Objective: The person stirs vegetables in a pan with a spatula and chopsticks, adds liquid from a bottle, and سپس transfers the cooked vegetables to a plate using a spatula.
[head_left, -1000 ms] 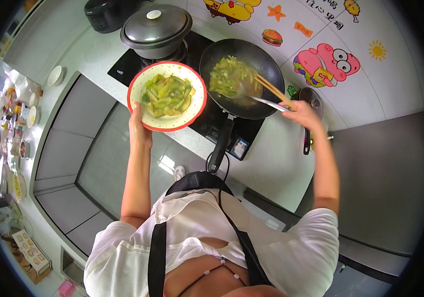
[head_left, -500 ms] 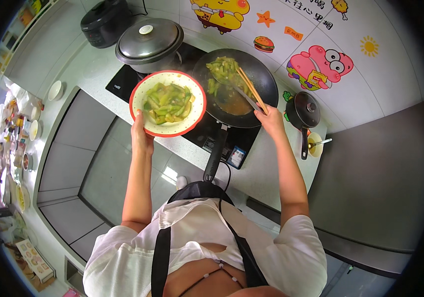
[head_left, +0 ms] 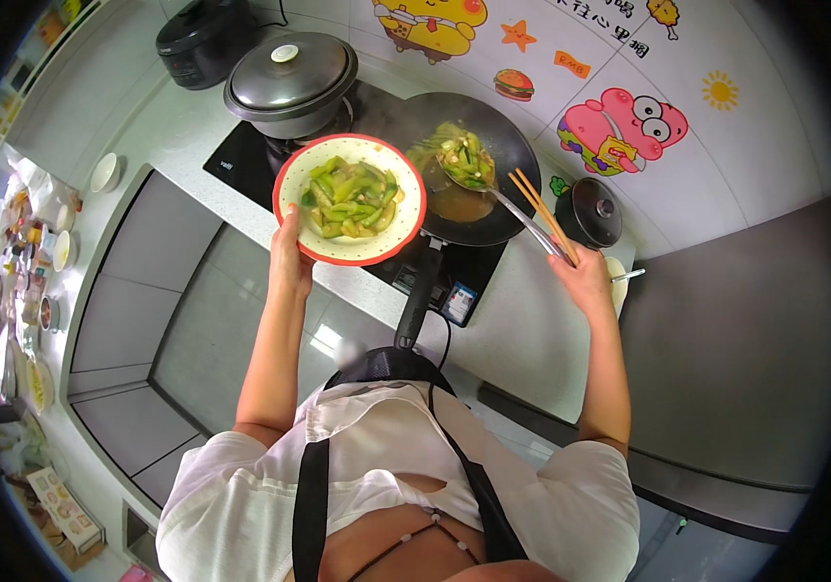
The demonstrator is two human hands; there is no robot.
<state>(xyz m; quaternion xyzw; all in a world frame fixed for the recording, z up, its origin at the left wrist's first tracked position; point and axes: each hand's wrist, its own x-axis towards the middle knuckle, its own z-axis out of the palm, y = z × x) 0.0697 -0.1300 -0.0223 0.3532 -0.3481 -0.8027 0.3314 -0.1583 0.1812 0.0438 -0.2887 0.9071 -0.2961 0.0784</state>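
Note:
My left hand [head_left: 291, 254] grips the near left rim of a red-rimmed cream bowl [head_left: 304, 167], thumb on top. Green vegetable pieces [head_left: 350, 197] in light sauce lie in it. The bowl hangs over the front of the stove, left of a dark wok [head_left: 517, 145]. My right hand [head_left: 583, 276] is closed around a metal spoon [head_left: 522, 215] and a pair of wooden chopsticks [head_left: 543, 209] together. Heaped with cooked vegetables [head_left: 466, 155], the spoon's head is over the wok, where brown sauce [head_left: 459, 204] shows beneath. The chopstick tips point up, apart from the food.
A lidded grey pot [head_left: 291, 85] stands on the black cooktop [head_left: 231, 160], left of the wok. The wok's handle [head_left: 419, 296] juts toward me. On the right are a small lidded saucepan [head_left: 590, 213] and a bowl [head_left: 617, 281]. A black cooker [head_left: 204, 44] sits far left.
The spoon has come up from the wok with a load of vegetables. My right hand has moved right and nearer me; the bowl has shifted right toward the wok.

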